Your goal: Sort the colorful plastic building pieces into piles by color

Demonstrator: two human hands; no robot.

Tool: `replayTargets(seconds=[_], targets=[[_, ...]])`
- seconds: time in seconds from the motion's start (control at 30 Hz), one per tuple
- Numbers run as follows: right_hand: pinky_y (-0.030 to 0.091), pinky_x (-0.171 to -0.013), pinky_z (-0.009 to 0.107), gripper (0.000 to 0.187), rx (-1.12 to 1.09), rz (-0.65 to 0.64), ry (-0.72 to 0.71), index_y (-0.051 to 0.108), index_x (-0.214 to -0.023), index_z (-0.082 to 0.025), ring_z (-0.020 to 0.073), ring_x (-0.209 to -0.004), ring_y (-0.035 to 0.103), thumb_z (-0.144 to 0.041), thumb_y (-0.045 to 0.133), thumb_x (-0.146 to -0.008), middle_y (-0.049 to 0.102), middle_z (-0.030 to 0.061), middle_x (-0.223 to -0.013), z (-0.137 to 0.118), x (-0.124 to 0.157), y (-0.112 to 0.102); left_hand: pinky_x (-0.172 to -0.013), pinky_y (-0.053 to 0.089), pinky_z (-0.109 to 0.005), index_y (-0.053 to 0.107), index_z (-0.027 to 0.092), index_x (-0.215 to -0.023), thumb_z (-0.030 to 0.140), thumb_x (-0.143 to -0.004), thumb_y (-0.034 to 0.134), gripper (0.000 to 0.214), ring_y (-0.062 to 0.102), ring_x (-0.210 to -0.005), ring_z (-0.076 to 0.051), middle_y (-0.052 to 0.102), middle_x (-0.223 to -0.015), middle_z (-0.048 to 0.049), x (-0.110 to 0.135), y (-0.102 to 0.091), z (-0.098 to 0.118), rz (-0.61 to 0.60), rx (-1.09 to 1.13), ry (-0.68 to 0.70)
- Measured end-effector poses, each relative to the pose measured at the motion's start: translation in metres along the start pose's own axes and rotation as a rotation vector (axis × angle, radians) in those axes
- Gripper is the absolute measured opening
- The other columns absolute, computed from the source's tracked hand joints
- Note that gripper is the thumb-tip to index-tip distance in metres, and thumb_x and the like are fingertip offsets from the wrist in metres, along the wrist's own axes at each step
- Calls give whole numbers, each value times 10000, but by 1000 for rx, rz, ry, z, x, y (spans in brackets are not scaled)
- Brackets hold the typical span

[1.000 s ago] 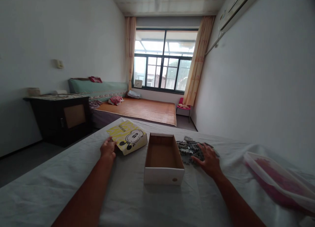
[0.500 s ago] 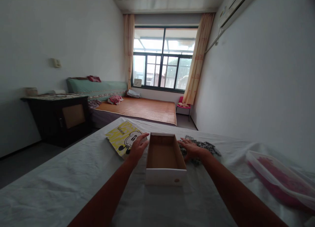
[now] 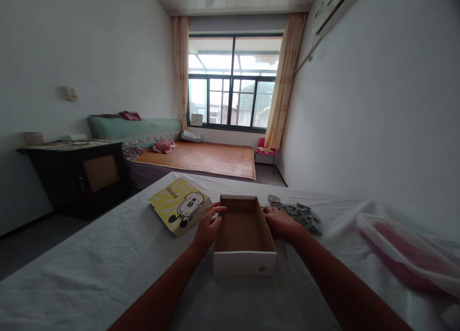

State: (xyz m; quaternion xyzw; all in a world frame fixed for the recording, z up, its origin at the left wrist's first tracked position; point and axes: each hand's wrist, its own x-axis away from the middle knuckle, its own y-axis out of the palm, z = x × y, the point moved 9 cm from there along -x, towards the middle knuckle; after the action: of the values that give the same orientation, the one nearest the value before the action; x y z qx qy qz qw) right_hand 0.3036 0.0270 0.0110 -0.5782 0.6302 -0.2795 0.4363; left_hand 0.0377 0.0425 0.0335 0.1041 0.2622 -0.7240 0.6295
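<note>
An open white cardboard box (image 3: 244, 264) with a plain brown inside stands lengthwise on the white cloth in front of me. At its left wall, my left hand (image 3: 208, 225) has its fingers bent over the rim. My right hand (image 3: 279, 223) grips the opposite wall, its fingertips at the top edge and the thumb side hidden. Beyond the right hand lies a patterned grey-and-black heap (image 3: 300, 213), partly covered by the hand and forearm. A yellow and white lid (image 3: 179, 204) printed with a cartoon dog and "BOBDOG" rests left of the box.
A translucent plastic tub (image 3: 406, 247) with something pink inside stands at the right on the cloth-covered table (image 3: 108, 268). Past the far edge are a bed with a woven mat (image 3: 208, 158), a dark cabinet (image 3: 82, 177) and a small pink chair (image 3: 265, 151).
Both hands have come in from beside the box to its side walls, fingers now at the rim. The view has turned slightly to the right.
</note>
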Motion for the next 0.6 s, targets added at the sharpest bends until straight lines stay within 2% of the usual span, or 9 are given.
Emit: replayTargets(seconds=[0.1,0.23,0.33,0.47,0.53,0.6], targets=[[445,-855,391,482,321,-60,-51,578,-1223,-303,312,-1105,514,-203,586,-751,499,110,-1347,-14,17,8,-978,432,-360,686,184,-939,248,-731,480,299,505,-1198,-245,563,-1257,-94,1,2,1,5,11,20],[457,-847,356,498,476,-9,-20,521,-1258,-290,281,-1168,482,-104,468,-799,410,103,-1427,-18,27,-1,-976,430,-370,689,189,-934,271,-744,486,290,509,-1184,-246,569,-1244,-84,0,3,3,-6,-3,36],[423,-927,344,568,439,46,-4,514,-1250,-249,252,-1212,463,-40,490,-722,402,107,-1427,-12,30,-14,-974,430,-391,693,190,-932,274,-753,493,281,513,-1174,-252,568,-1240,-84,-1,3,4,-18,-19,42],[404,-961,319,556,258,163,-4,551,-1182,-199,222,-1133,534,-53,531,-646,468,116,-1339,6,31,-39,-971,433,-399,697,194,-926,268,-759,495,273,507,-1178,-255,561,-1243,-84,-1,3,4,-15,-26,46],[424,-937,322,520,162,244,-3,559,-1153,-198,215,-1081,558,-87,547,-645,521,100,-1256,11,32,-56,-973,432,-398,698,194,-930,263,-760,491,276,501,-1187,-256,558,-1246,-84,-1,3,5,-14,-25,48],[428,-932,338,490,75,360,-38,557,-1135,-198,218,-1066,557,-128,568,-650,559,84,-1175,4,35,-79,-978,429,-394,696,194,-938,260,-761,489,280,497,-1194,-256,560,-1242,-83,0,3,5,-16,-25,53]])
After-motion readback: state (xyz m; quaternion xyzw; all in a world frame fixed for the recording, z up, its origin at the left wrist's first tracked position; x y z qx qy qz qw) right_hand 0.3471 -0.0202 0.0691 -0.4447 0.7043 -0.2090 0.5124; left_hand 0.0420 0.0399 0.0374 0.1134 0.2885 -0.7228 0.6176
